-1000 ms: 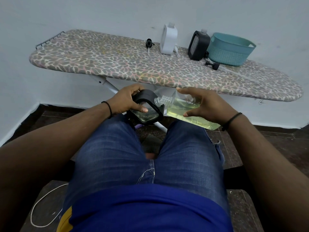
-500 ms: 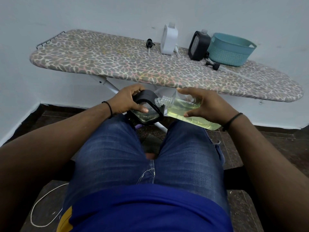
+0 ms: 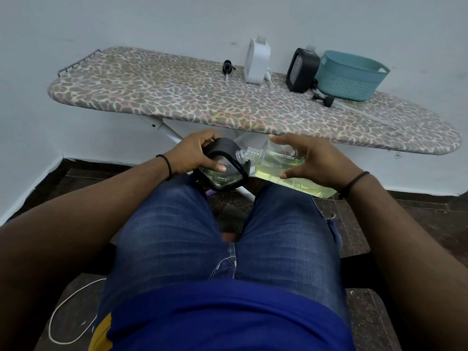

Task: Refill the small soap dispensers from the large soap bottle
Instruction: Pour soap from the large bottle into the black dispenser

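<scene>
My left hand [image 3: 195,153] grips a small black-framed soap dispenser [image 3: 224,171] above my knees, tilted toward the right. My right hand [image 3: 311,158] holds the large clear soap bottle [image 3: 276,165], lying almost level, with yellow-green soap pooled in its lower side. The bottle's open threaded neck [image 3: 247,155] sits at the dispenser's top edge. On the ironing board [image 3: 177,97] stand a white dispenser [image 3: 257,63] and another black dispenser [image 3: 301,69], both without pumps.
A black pump head [image 3: 228,68] lies left of the white dispenser and another [image 3: 323,98] lies by the teal basket [image 3: 350,76] at the board's back right. The board's white legs [image 3: 167,129] run under my hands. A white cord [image 3: 65,307] lies on the floor.
</scene>
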